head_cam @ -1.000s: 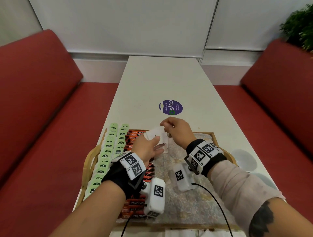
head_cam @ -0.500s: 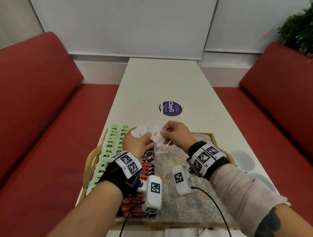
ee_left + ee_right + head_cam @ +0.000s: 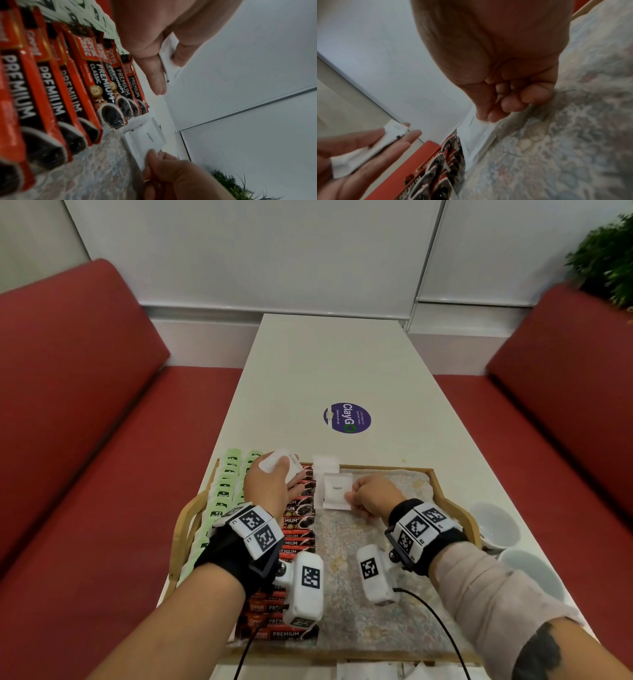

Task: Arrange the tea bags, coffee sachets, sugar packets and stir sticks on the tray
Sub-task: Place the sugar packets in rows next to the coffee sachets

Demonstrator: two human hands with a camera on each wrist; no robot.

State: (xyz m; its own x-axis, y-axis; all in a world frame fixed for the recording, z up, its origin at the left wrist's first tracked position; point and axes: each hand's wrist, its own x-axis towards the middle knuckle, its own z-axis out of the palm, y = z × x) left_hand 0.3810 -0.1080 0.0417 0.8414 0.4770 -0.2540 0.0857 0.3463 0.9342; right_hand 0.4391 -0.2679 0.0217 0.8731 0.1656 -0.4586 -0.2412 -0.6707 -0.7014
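Two sugar packets (image 3: 335,486) lie at tray (image 3: 445,501) far end, right of coffee sachets (image 3: 297,537). R hand (image 3: 375,497) pinches the near one's edge; L hand (image 3: 270,486), raised over sachets, holds more packets (image 3: 282,466), count unclear.

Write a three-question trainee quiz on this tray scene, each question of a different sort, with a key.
1. True or false: the right hand pinches the edge of a sugar packet lying on the tray.
2. Multiple choice: the left hand holds A) green tea bags, B) white packets, C) a coffee sachet.
3. Fill in: the coffee sachets lie in a row between the green tea bags and the tray's ____ liner.

Key: 1 true; 2 B; 3 patterned.
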